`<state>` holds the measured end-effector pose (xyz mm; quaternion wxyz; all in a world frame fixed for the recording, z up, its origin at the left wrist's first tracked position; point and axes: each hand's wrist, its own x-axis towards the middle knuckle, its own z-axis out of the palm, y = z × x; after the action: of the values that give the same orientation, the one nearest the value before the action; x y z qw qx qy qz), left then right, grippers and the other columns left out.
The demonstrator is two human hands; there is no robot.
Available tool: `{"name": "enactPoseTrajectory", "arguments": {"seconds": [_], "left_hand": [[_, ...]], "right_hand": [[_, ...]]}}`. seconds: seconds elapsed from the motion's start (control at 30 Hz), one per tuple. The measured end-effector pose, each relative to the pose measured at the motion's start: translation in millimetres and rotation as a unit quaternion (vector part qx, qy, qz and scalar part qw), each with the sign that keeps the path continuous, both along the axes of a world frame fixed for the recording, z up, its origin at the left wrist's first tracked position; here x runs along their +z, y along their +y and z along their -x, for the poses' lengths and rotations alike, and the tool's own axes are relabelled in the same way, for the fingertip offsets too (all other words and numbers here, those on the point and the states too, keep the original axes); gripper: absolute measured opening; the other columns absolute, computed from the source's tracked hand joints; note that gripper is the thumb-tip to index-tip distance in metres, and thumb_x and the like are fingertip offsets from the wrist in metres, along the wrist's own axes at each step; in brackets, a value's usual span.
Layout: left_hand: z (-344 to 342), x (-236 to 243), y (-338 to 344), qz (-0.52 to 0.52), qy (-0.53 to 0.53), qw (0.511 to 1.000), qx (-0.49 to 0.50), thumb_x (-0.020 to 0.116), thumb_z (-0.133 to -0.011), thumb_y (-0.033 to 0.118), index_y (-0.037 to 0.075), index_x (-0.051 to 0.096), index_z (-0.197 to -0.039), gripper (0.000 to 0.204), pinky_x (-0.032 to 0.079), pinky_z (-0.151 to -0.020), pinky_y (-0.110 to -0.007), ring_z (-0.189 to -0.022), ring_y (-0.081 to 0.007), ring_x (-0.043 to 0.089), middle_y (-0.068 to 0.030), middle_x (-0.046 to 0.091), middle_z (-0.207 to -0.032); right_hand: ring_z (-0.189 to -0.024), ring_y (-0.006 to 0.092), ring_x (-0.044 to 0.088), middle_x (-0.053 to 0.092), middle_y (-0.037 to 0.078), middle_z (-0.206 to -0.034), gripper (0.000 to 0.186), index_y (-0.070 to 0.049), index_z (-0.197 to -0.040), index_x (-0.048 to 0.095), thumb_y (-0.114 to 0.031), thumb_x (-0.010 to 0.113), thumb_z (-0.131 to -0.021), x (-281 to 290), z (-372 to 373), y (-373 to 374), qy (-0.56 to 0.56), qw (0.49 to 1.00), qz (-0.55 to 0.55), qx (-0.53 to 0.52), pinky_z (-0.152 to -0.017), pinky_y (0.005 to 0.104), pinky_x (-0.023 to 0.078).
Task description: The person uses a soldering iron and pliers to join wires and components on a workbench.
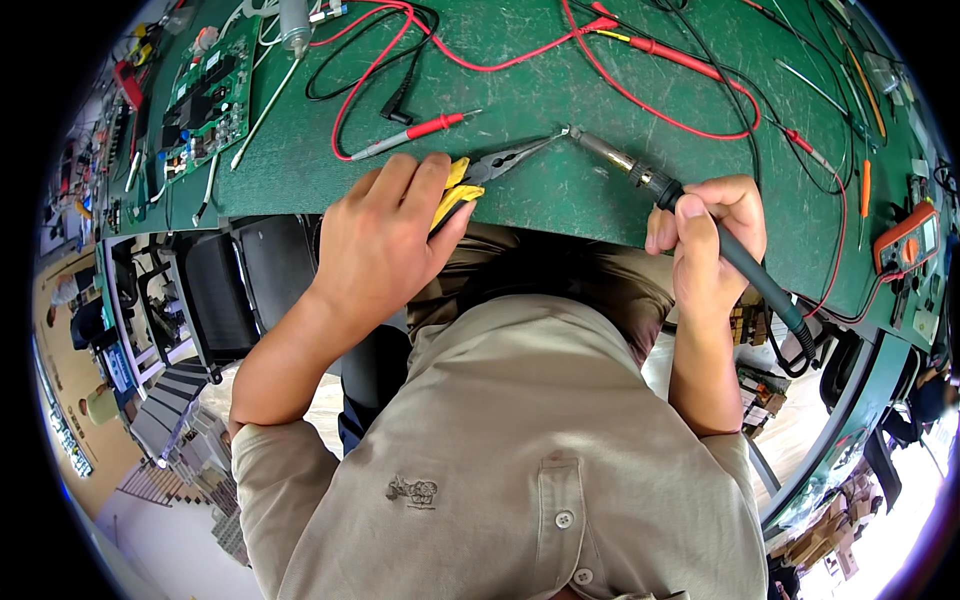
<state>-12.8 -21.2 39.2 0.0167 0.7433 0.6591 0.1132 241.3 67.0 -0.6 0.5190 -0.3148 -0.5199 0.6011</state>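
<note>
My left hand [390, 225] is closed around the yellow handles of needle-nose pliers [500, 162], whose long jaws point right over the green bench. In my right hand [715, 240] is a soldering iron [652, 183], gripped like a pen by its dark handle, with its cord trailing to the lower right. The iron's tip meets the pliers' tip near the bench's front part. A tiny silvery piece [566, 131] shows where they meet; I cannot make out its kind.
Red test probes [436, 126] with red and black leads lie across the green bench [530, 90]. A green circuit board [208, 100] with cables is at the far left. An orange multimeter [908, 240] and an orange-handled screwdriver [866, 190] lie at the right. A black chair [215, 290] stands below the bench's left side.
</note>
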Motion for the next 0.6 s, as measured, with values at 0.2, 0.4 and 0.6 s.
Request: {"name": "enactPoseTrajectory", "arguments": {"seconds": [0.2,0.4,0.6], "left_hand": [[1.1,-0.1,0.5,0.001,0.003,1.000,-0.004,0.076,-0.079,0.020,0.001,0.060,-0.109,0.040,0.052,-0.061,-0.039,-0.071,-0.0313,0.062,-0.0115,0.059,-0.086],[0.9,1.0,0.5,0.005,0.006,1.000,-0.004,0.075,-0.079,0.020,0.001,0.060,-0.109,0.039,0.052,-0.061,-0.039,-0.071,-0.0314,0.063,-0.0115,0.059,-0.087],[1.3,0.3,1.2,0.006,-0.003,1.000,-0.005,0.075,-0.079,0.020,0.000,0.059,-0.110,0.039,0.052,-0.062,-0.039,-0.072,-0.0323,0.062,-0.0123,0.060,-0.088]], "right_hand": [[-0.051,0.0119,0.053,0.056,0.008,-0.067,0.009,0.001,-0.093,0.047,0.003,0.054,-0.090,0.0,-0.4,0.3,0.003,1.000,0.010,-0.002,-0.049,0.0273,0.046],[-0.050,0.0118,0.052,0.055,0.008,-0.065,0.009,0.001,-0.093,0.047,0.003,0.054,-0.090,-0.7,-1.5,0.4,0.014,1.000,0.020,0.006,-0.048,0.0281,0.047],[-0.050,0.0118,0.052,0.054,0.008,-0.064,0.009,0.001,-0.092,0.047,0.001,0.055,-0.090,-1.9,-3.1,0.1,0.045,0.999,0.016,-0.021,-0.048,0.0284,0.047]]}}
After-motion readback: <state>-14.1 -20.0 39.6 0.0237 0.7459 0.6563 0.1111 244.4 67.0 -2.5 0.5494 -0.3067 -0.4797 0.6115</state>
